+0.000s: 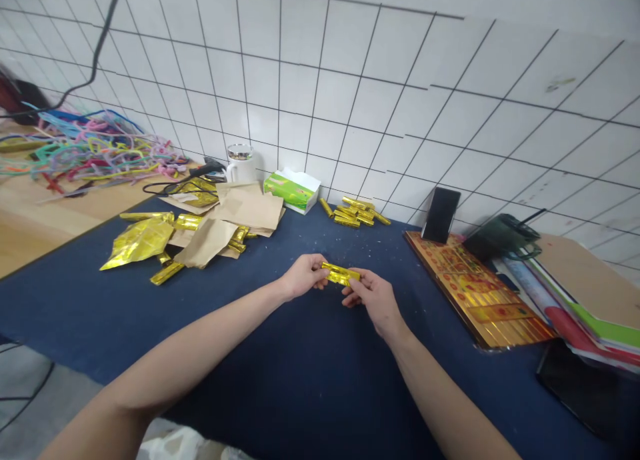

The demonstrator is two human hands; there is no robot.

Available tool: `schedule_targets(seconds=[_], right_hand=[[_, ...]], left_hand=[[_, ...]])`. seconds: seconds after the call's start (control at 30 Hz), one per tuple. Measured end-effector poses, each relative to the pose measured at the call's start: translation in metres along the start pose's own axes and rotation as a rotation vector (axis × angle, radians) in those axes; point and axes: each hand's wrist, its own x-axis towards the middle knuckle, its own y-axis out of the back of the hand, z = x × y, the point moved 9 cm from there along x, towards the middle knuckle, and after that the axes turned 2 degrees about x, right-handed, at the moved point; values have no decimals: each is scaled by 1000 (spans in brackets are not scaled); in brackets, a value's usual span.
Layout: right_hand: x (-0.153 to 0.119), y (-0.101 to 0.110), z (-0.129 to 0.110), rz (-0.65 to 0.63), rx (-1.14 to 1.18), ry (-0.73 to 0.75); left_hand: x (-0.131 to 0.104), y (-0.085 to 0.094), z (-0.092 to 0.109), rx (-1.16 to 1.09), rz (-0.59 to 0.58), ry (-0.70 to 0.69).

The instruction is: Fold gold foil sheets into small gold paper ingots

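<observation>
Between my two hands, a folded strip of shiny gold foil paper [339, 274] is held above the dark blue cloth [300, 353]. My left hand [306, 275] pinches its left end, and my right hand [373, 295] grips the right end with thumb and fingers. Beyond the hands, by the wall, lies a small pile of rolled gold foil pieces [356, 212]. To the left are brown paper sheets [253, 207] with a crumpled gold foil sheet [137, 242] and more gold rolls [167, 273] around and under them.
A green tissue pack [293, 191] and a white mug [242, 165] stand along the tiled wall. Coloured pipe cleaners [100, 147] heap at far left. At right, a phone [441, 215] leans upright on a stack of printed gold sheets [480, 300], beside a dark green bag [505, 237] and papers [595, 287].
</observation>
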Motion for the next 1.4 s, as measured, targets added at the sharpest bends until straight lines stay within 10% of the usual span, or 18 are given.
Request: schedule_targets(seconds=[0.33,1.03,1.4], right_hand=[[0,-1,3,34,-41,55],[-18,-19,-15,1,-377,224],[-16,-23,7,-118,-85,1]], left_hand=[[-1,7,1,-97,84,-32],[-20,-10,39,540,69,-244],[-12,19,31,489,209,-220]])
